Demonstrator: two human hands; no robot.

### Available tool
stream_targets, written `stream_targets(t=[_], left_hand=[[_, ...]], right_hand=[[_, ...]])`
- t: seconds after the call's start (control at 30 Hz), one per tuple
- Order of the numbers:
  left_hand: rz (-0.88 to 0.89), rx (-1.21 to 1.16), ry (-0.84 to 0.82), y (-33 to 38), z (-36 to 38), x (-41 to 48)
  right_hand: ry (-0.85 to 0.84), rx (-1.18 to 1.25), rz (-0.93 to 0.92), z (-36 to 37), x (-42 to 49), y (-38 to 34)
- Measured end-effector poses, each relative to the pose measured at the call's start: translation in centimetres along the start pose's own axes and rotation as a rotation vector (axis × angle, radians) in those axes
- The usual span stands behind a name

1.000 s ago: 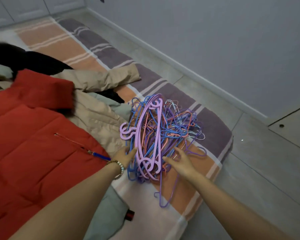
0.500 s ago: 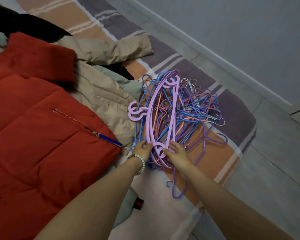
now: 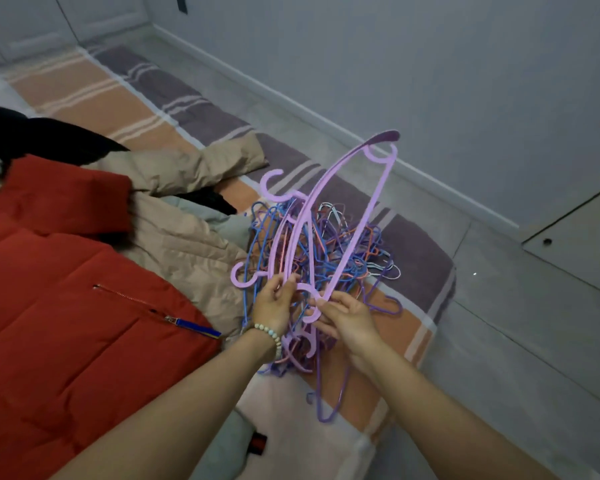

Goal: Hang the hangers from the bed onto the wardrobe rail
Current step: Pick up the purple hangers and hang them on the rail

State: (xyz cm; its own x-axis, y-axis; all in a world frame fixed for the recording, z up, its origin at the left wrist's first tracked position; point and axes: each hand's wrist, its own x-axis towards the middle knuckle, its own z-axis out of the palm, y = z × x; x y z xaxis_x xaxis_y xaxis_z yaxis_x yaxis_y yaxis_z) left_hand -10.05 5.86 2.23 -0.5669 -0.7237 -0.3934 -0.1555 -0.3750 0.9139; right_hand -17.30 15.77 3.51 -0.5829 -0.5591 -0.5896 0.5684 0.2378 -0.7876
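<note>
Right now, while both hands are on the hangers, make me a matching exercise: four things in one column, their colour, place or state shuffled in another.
1. red jacket
2. zip pull
3. bead bracelet
4. wide pink hangers

A. worn on a wrist
B. blue
C. held by the left hand and the right hand
D. spread on the bed

Pairs: 1-D, 2-B, 3-A, 4-C.

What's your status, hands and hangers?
Left hand, right hand both gripping lilac hangers at near ends. Far ends tilted up over the thin-hanger pile on the bed. Tangle may snag.
</note>
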Motion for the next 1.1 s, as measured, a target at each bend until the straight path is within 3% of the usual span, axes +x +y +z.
stream_targets(t=[0.1, 0.23, 0.33, 0.47, 0.67, 0.9, 1.1], left_hand=[[0.113, 0.029, -0.106, 4.9, 3.6, -1.6], [0.235, 0.063, -0.234, 10.6, 8.6, -4.5], [0.300, 0.103, -0.337, 14.8, 12.1, -6.9], [0.374, 0.180, -0.511, 20.6, 17.4, -11.3], [0.544, 0.272, -0.878, 29.5, 26.8, -22.6], [0.730, 0.360, -1.256, 36.2, 37.0, -40.0], [0.773, 0.312, -1.540, 38.0, 44.2, -55.7]], right_hand=[[0.027, 0.018, -0.080, -1.7, -2.7, -4.3], [0.105, -0.167, -0.122, -5.3, -7.6, -10.3], [0.212, -0.248, -0.262, -8.7, -12.5, -15.5], [0.339, -0.151, -0.470, -13.7, -20.8, -22.9], [0.432, -0.064, -0.642, -19.8, -34.7, -30.8], [0.679, -0.037, -0.882, -26.9, -53.8, -33.5], [0.964, -0.077, -1.049, -33.3, -70.9, -32.3]])
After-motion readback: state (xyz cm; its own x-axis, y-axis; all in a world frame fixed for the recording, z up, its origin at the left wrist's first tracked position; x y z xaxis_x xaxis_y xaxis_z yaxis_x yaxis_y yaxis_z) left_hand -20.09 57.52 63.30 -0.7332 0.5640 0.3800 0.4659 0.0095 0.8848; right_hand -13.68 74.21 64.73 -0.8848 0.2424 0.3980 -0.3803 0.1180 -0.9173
